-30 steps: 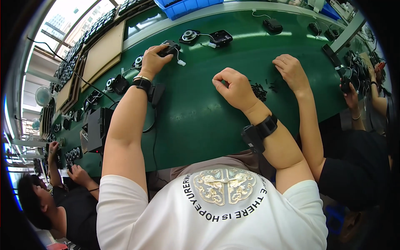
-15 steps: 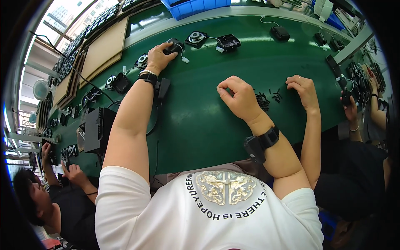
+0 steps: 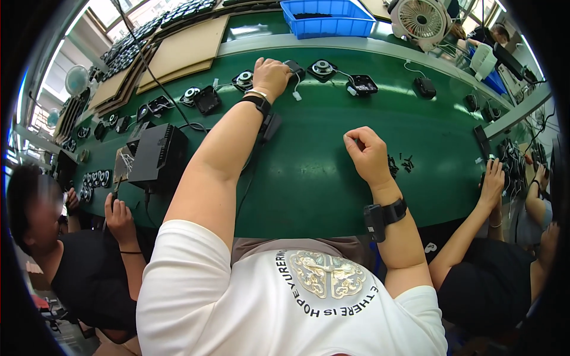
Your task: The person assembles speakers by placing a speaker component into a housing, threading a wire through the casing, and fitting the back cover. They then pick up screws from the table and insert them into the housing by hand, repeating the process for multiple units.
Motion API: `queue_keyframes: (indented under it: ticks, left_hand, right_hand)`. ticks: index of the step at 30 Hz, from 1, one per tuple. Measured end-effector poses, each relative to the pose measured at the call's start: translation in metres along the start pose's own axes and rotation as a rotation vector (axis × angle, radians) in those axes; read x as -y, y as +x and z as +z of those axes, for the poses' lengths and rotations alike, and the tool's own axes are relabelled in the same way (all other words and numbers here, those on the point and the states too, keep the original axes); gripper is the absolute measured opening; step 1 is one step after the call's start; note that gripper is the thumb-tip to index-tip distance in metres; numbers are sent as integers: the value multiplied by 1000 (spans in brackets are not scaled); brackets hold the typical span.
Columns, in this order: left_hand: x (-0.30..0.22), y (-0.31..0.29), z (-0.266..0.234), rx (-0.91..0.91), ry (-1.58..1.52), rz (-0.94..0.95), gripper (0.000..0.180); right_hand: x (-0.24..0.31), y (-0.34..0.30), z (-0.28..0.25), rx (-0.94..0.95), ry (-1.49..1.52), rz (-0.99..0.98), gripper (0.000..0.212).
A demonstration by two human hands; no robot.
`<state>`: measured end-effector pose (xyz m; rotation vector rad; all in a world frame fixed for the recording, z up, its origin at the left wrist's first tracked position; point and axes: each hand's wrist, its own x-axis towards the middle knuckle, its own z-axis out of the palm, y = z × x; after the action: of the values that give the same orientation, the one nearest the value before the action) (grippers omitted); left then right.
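Observation:
My left hand [image 3: 272, 77] is stretched far over the green bench, its fingers closed against the left side of a black speaker box [image 3: 295, 70]. A short white cable with a plug hangs from that box. Part of an open speaker half [image 3: 243, 80] shows behind my left wrist. My right hand [image 3: 367, 154] hovers over the bench with thumb and fingers curled together; whatever they may hold is hidden. Right beside it lies a loose pile of small black screws [image 3: 407, 164], partly covered by the hand.
Open speaker halves [image 3: 322, 69] and an empty-looking black shell [image 3: 362, 85] line the far side. A closed black box [image 3: 424, 87] sits farther right. A blue bin [image 3: 329, 21] and a fan [image 3: 420, 21] stand behind. A black machine [image 3: 157, 155] is at left. Co-workers sit on both sides.
The view has turned, so the bench appears shifted rightward. A co-worker's hand that was beside the screws has withdrawn to the right. My left hand stays at the speaker box.

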<state>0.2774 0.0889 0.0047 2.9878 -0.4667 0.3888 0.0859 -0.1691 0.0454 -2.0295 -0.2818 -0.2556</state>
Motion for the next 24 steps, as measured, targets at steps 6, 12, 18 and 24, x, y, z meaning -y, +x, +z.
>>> queue_keyframes:
  ticks: [6,12,18,24]
  left_hand:
    - [-5,-6,-14,-10,45,27,19]
    - [55,-32,-63,100,62,-318,30]
    - [79,-60,-91,644,119,-637,63]
    - [86,-69,-83,530,152,-602,74]
  right_hand:
    - [13,2,3,43,-24,12,6]
    - [43,58,13,425,-230,-355,19]
    - [25,174,93,651,-542,-568,67]
    - [17,224,183,724,-780,-562,73]
